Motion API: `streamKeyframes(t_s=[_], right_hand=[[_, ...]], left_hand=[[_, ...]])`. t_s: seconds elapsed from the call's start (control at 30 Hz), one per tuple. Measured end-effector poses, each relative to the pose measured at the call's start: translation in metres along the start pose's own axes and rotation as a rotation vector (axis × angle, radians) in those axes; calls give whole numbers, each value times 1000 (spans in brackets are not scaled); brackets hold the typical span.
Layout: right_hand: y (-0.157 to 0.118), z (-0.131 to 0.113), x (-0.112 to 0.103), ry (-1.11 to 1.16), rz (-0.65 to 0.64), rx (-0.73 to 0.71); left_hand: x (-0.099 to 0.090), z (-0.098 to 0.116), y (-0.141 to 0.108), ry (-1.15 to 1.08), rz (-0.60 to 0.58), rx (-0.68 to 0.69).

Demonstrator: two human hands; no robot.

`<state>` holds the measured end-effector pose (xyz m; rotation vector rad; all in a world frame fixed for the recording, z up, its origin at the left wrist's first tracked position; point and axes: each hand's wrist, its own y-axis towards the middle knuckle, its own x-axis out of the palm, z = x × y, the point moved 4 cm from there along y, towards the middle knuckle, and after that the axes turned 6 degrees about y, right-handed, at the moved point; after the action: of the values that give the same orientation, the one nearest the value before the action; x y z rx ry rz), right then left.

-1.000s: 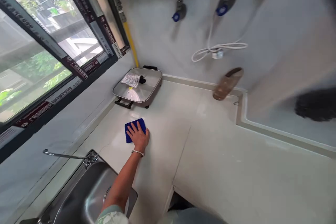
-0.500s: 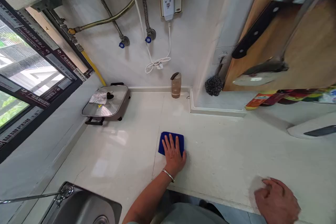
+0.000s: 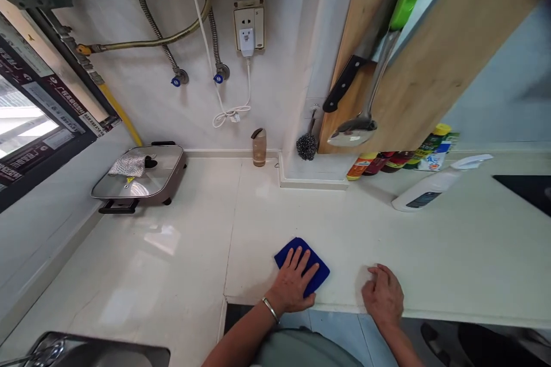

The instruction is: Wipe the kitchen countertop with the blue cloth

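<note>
A folded dark blue cloth (image 3: 319,278) lies on the white countertop (image 3: 193,252) near its front edge. My left hand (image 3: 295,281), with a silver bracelet at the wrist, rests flat on the cloth, fingers spread over it. To the right, my right hand (image 3: 383,293) is at the counter's front edge with its fingers curled in; nothing shows in it.
An electric pan (image 3: 144,175) with a glass lid stands at the back left, a small brown bottle (image 3: 259,149) by the wall. A sink (image 3: 103,355) is front left. Right are a white spray bottle (image 3: 424,190), sauce bottles (image 3: 396,161) and a cutting board (image 3: 434,74).
The view has shifted to the right. My left hand and the blue cloth have moved right and toward the counter's front edge, and the cloth has turned. My right hand is now closer to my left.
</note>
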<state>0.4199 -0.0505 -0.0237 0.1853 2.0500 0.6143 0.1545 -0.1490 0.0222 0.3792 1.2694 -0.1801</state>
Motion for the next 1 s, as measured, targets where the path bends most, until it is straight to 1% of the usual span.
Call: streamKeyframes(t_s=[0.07, 0.1, 0.17, 0.2, 0.23, 0.27, 0.3, 0.37, 0.4, 0.47, 0.53, 0.57, 0.63, 0.67, 0.73, 0.83, 0.93, 1.0], right_hand=[[1, -9, -3, 36, -37, -24], [2, -18, -4, 75, -59, -50], [1, -45, -4, 180, -100, -132], [0, -64, -2, 231, -115, -180], [-1, -84, 0, 275, -132, -232], [-3, -106, 4, 299, -149, -280], [-5, -129, 9, 315, -173, -336], [-9, -171, 21, 315, -260, -441], [-11, -189, 28, 286, -322, -478], [-13, -212, 39, 207, -409, -512], [-13, -221, 45, 136, -459, -522], [-12, -221, 47, 112, -479, -527], [-7, -213, 48, 79, -516, -531], [-4, -205, 47, 62, -526, -521], [5, -183, 45, 19, -517, -463], [17, -133, 38, -70, -444, -316], [21, -75, 23, -171, -361, -176], [23, -38, 13, -231, -326, -106]], left_hand=[[-8, -6, -8, -20, -25, 81], [-14, -9, -12, -37, -43, 131], [-27, -18, -22, -75, -72, 220], [-34, -25, -26, -88, -78, 241], [-40, -35, -30, -88, -73, 228], [-45, -48, -34, -74, -52, 175], [-50, -64, -38, -46, -17, 83], [-57, -105, -47, 45, 78, -187], [-60, -126, -53, 98, 126, -334], [-64, -165, -66, 193, 197, -581], [-66, -193, -78, 258, 235, -738], [-67, -202, -82, 278, 245, -785], [-67, -213, -88, 304, 257, -835], [-67, -215, -89, 314, 263, -845], [-67, -215, -90, 331, 273, -842], [-67, -212, -90, 333, 296, -829], [-68, -211, -89, 325, 326, -819], [-70, -211, -87, 327, 347, -806]])
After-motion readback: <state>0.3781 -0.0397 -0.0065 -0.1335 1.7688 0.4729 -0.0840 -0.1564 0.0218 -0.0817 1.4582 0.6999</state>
